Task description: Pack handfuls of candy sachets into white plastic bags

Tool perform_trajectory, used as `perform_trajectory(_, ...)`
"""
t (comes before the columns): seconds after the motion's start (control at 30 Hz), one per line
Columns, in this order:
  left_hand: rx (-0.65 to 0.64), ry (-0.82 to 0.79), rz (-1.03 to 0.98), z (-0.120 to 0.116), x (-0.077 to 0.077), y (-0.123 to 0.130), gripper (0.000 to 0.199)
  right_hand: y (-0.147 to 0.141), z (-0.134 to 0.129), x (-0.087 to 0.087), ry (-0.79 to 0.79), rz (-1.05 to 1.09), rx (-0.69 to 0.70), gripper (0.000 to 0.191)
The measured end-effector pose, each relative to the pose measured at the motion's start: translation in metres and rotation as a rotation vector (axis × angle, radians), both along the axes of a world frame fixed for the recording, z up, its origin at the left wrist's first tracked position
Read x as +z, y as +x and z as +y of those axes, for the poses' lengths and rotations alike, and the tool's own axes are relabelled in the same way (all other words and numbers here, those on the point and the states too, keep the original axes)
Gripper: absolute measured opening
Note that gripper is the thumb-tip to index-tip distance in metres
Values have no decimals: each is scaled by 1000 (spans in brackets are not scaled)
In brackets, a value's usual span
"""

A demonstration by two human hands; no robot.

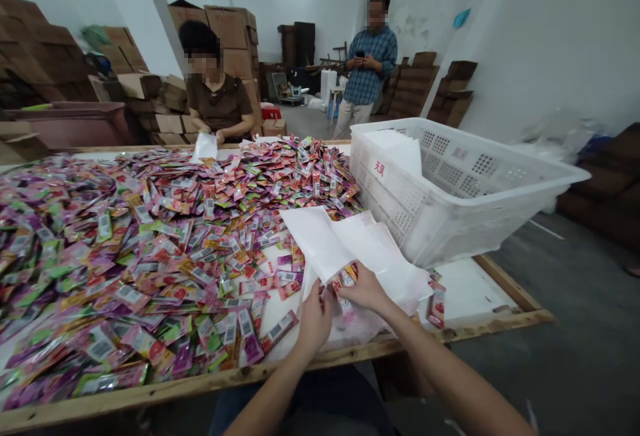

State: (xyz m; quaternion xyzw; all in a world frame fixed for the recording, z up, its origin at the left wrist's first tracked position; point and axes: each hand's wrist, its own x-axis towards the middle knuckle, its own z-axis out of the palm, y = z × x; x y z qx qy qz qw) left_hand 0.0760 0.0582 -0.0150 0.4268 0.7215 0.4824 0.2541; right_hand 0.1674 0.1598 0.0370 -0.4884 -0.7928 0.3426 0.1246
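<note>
Near the table's front edge, my right hand [369, 287] is closed around a few small printed packets [347, 277] at the mouth of a white bag [320, 239]. Beside it, my left hand [316, 321] pinches the near edge of that bag. The bag lies flat-looking, its mouth toward me; what is inside it is hidden. Under and to the right of it are more white bags [380, 246], overlapping in a loose stack. A wide heap of colourful packets [165, 256], pink, purple, green and orange with barcodes, spreads to the left of my hands.
A white perforated plastic basket [450, 213] stands on the table's right side, with white sheets or bags [393, 146] in it. A wooden rim [200, 393] edges the table. Across from me a person [220, 103] holds a white bag; another person [371, 56] stands farther back. Cardboard boxes [230, 33] are stacked behind.
</note>
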Motion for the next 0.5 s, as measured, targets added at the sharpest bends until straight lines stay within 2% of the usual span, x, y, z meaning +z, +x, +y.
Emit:
perform_trajectory(0.13,3,-99,100,4,13,0,31,-5,-2,7,-357,415,-76,47)
perform_trajectory(0.23,-41,-90,134,4,26,4,40,-6,-5,16,-608,683,-178,43)
perform_trajectory(0.3,-91,-21,123,5,40,7,48,-1,-8,23,-652,757,-271,41)
perform_trajectory(0.4,-128,103,84,11,57,10,54,15,-14,30,-592,820,-360,42)
perform_trajectory(0.5,-113,164,37,20,54,14,62,28,-18,30,-612,858,-420,42)
